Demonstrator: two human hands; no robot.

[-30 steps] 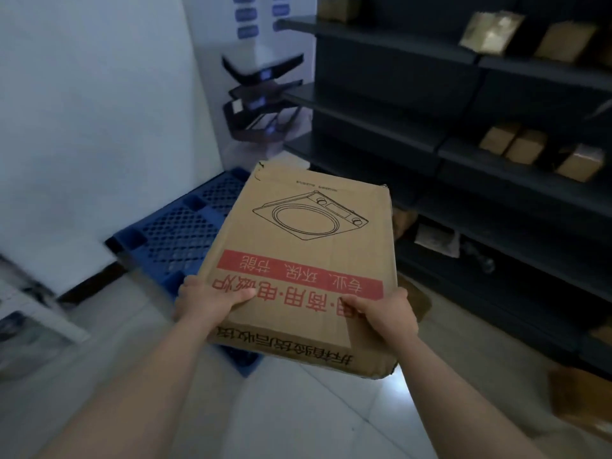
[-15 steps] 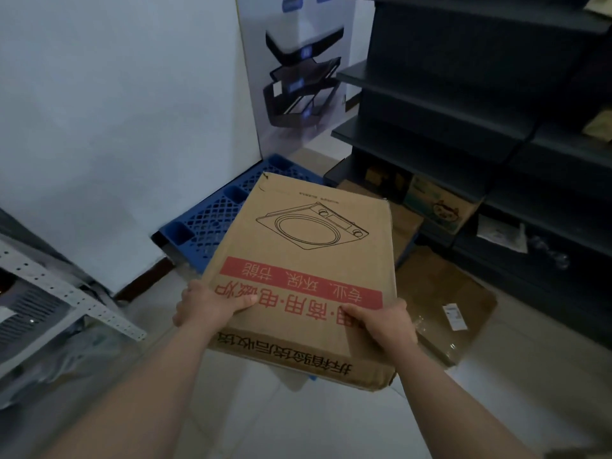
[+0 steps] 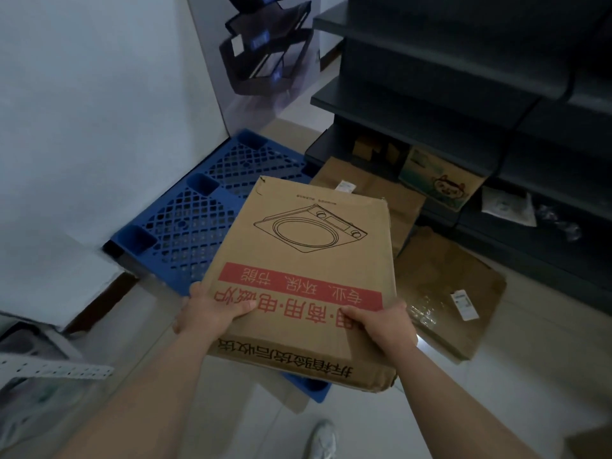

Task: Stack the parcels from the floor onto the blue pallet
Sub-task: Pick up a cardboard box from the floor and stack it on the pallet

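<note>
1. Shoe (image 3: 323, 438): one, pale, on the tiled floor (image 3: 381, 422) at the lower edge, between the two forearms.
2. Left hand (image 3: 212, 313): closed on the near left corner of the held parcel. The thumb lies flat across the top face and the fingers are hidden beneath. The forearm reaches forward from the lower left.
3. Right hand (image 3: 384, 326): closed on the near right corner. The thumb is on the top face and the fingers are tucked under the edge. The forearm reaches forward from the lower right.
4. Held parcel (image 3: 304, 253): flat brown carton with a line drawing of a round cooker and a red printed band. Both hands carry it clear of the floor, above the near right part of the pallet. Contents cannot be seen.
5. Blue pallet (image 3: 198, 210): plastic lattice deck, flat on the floor against the white wall (image 3: 82, 111).
6. Labelled parcel (image 3: 443, 293): large, flat and brown, on the floor to the right of the held parcel.
7. Second floor parcel (image 3: 377, 193): flat, just beside the pallet's right edge.
8. Dark shelving (image 3: 430, 104): the lowest shelf holds a cartoon-printed carton (image 3: 440, 183).
</note>
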